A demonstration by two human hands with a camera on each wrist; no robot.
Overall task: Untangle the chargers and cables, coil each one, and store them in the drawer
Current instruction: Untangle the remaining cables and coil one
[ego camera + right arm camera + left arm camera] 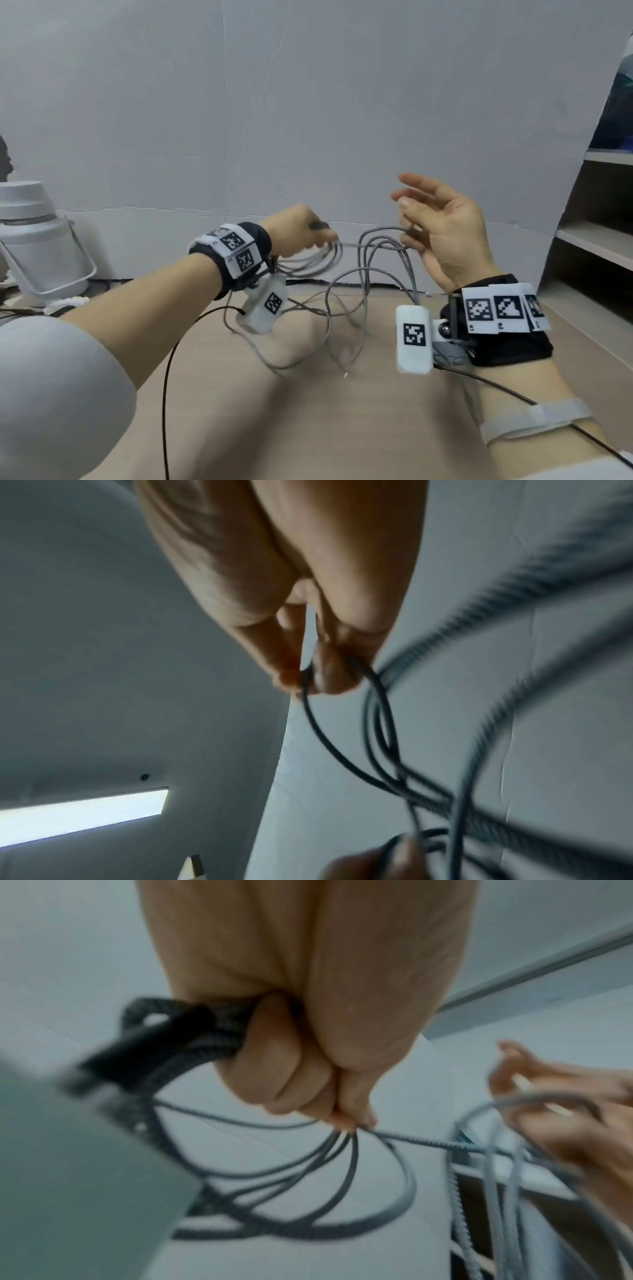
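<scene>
Nearest the camera, the tan table point(308, 428) spreads under both forearms, and loose grey cable point(329, 308) trails across it in slack, crossing loops, one free tip lying bare near the middle. Above that, the left hand point(298, 228) has its fingers curled tight round a gathered coil point(308, 1199), thumb pressed over the strands, with a dark plug end sticking out past the fist. The right hand point(442, 226) stands palm-up just beside it, upper fingers spread and loose, while the lower fingers pinch a couple of strands of the tangle. The braided cord looks light, limp and a bit springy, so loops will likely slip unless pinched where they cross; the stiff plug ends give the surest hold. Farther back stand a white jug point(37, 240), shelves point(596, 240) and the wall. No drawer shows.
</scene>
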